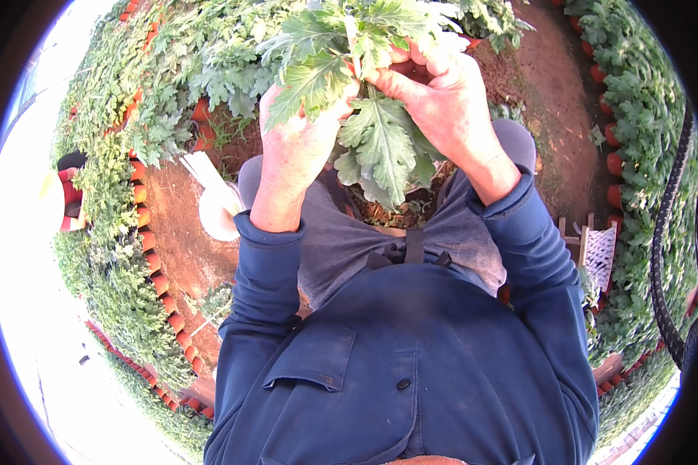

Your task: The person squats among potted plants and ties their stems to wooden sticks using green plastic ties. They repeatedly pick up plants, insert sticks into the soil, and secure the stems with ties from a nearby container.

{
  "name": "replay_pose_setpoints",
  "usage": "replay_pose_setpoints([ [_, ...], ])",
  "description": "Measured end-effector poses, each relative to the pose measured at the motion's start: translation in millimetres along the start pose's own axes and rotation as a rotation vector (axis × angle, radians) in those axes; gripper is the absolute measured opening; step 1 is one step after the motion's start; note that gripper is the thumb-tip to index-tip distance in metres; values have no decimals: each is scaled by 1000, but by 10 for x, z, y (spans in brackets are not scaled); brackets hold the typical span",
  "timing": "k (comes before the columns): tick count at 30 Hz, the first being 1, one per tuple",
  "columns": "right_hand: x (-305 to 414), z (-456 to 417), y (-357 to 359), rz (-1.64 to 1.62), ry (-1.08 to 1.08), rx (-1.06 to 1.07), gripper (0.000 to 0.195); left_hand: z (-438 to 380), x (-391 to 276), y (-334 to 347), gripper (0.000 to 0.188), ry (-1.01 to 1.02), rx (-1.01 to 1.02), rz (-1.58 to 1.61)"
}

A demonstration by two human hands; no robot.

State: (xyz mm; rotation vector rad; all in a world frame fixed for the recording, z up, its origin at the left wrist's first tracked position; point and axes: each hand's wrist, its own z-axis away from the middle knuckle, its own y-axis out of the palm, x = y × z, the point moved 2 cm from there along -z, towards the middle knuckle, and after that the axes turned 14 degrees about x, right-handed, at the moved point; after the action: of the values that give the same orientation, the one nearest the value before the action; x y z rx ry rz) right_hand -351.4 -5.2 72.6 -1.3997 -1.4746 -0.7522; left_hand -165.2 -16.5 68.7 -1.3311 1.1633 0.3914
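Note:
A leafy green plant with lobed leaves, like a chrysanthemum, stands before me between my knees. A pale upright stake or stem rises among its upper leaves. My left hand is at the left of this stem, its fingers closed around it and partly hidden behind a leaf. From the right, my right hand pinches at the same stem with thumb and forefinger, the other fingers curled. Whatever lies between the fingertips is too small to make out.
Rows of similar plants in orange pots curve along both sides of a bare-earth path. A white container with pale sticks stands at left. A woven-seat stool is at right. Another person is among the plants, far left.

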Motion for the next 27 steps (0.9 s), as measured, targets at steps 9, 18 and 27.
replay_pose_setpoints([
  [9, -11, 10, 20, 50, 23, -2, 15, 15, -110, -13, 28, -3, 3, -69],
  [18, 12, -17, 8, 223, -71, -15, 17, 24, -161, -11, 34, 92, 54, -139],
  [27, 32, -19, 30, 194, -44, 1, 15, -4, -274, -3, 26, 176, -56, -214],
])
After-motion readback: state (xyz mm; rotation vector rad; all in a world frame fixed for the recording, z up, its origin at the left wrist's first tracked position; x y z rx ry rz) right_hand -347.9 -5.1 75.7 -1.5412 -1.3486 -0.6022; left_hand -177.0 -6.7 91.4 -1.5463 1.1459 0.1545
